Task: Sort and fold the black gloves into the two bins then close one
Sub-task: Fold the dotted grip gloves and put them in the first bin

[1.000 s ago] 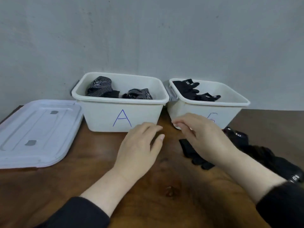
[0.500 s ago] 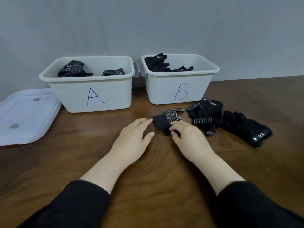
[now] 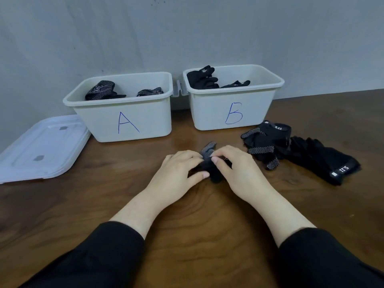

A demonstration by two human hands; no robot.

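Both hands clamp one dotted glove point(image 3: 208, 161) on the table point(image 3: 187, 215): my left hand point(image 3: 178, 173) curls fingers and thumb round its near end, my right hand point(image 3: 234, 169) pinches the bunched middle. I judge this two-handed hold serves to fold the glove before binning. Beyond the grip to the left stands bin A point(image 3: 124, 113), already holding dotted gloves, which I take as this one's destination. Beyond to the right, bin B point(image 3: 234, 100) holds plain black ones. Right of the grip lies the unsorted pile point(image 3: 270, 142), with a plain glove point(image 3: 324, 161) beside it. Far left lies the lid point(image 3: 41, 146), flat beside bin A, which is not yet closed.
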